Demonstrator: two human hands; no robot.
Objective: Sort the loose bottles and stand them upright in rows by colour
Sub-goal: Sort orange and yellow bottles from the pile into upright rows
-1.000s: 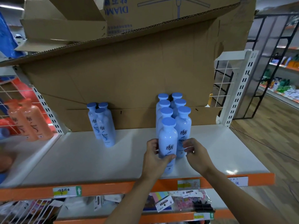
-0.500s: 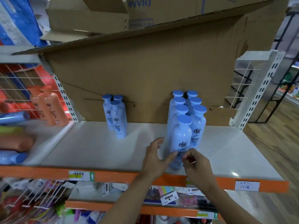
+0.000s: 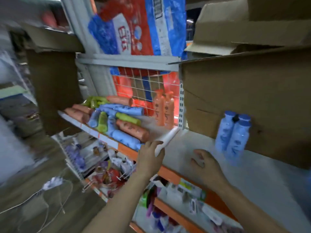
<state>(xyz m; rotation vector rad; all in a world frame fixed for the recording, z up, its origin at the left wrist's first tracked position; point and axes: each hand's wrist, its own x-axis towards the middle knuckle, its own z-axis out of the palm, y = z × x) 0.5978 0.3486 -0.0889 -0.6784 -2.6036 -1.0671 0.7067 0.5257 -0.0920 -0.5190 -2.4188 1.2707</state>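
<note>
Left hand (image 3: pixel 149 155) near the shelf's (image 3: pixel 262 167) edge, fingers loosely spread, holding nothing; right hand (image 3: pixel 206 163) hovers empty, fingers curled. Beyond lie loose bottles (image 3: pixel 116 121), blue, orange, green, heaped left; 2 orange bottles (image 3: pixel 164 110) upright behind; blue bottles (image 3: pixel 233 133) standing right against cardboard (image 3: pixel 244 91).

3 upright blue bottles (image 3: pixel 233 133), 2 orange (image 3: pixel 164 109).

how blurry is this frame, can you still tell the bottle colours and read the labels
Head view: heavy motion blur, worst at the left edge. Colours still read: the pile of lying bottles is blue, orange and green, two orange bottles stand upright, the blue bottles stand by the cardboard. Label print is unreadable. Both the left hand and right hand look empty. Wide-angle bending tilts the shelf.
</note>
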